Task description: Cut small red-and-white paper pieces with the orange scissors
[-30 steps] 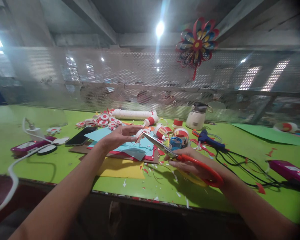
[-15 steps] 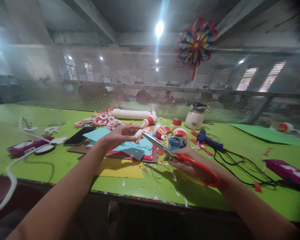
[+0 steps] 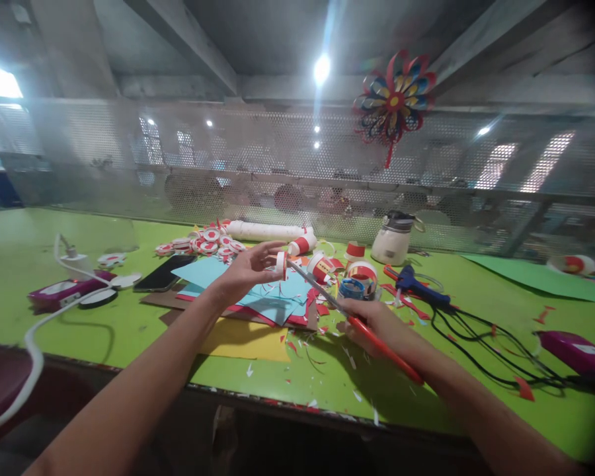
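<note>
My left hand pinches a small red-and-white paper disc above a stack of coloured paper sheets. My right hand grips red-handled scissors, whose blades reach up and left to the disc's edge. The blades look nearly closed. Paper scraps lie on the green table under both hands.
A pile of red-and-white discs and a white tube lie behind the sheets. A phone, tape rolls, a white jar, a blue glue gun with black cables and a purple device surround them. Mesh fencing stands behind.
My left hand turned the disc upright and lifted it a little. The scissors rotated so their handles show edge-on, with the blades closer together. The camera tilted slightly.
</note>
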`<action>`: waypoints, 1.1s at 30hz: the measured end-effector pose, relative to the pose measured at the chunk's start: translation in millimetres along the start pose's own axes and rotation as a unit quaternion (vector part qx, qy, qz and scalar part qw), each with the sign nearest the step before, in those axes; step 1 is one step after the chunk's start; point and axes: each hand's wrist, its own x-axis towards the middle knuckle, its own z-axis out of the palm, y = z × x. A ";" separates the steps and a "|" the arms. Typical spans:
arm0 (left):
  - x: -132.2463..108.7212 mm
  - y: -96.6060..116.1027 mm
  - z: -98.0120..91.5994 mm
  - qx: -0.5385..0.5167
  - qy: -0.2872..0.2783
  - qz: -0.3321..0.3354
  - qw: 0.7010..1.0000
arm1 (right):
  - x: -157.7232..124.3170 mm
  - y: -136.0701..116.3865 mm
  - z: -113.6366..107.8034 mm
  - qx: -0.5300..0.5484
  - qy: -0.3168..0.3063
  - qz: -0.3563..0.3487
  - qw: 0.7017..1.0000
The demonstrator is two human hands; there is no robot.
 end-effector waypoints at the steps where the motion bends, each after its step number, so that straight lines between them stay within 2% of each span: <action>1: 0.2 -0.8 2.1 0.007 0.000 -0.002 1.000 | 1.0 -0.9 1.7 -0.009 0.010 -0.006 1.000; 8: 1.3 -6.6 9.3 0.043 0.035 0.010 0.998 | 4.1 -4.4 8.5 -0.018 0.033 -0.035 0.999; 23: 1.1 -7.8 13.1 0.042 0.053 0.000 0.998 | 3.5 -1.1 13.2 -0.102 0.078 -0.032 0.991; 33: 0.4 -8.1 13.1 0.027 0.045 -0.004 0.999 | 0.7 -0.2 13.9 -0.154 0.083 -0.023 0.984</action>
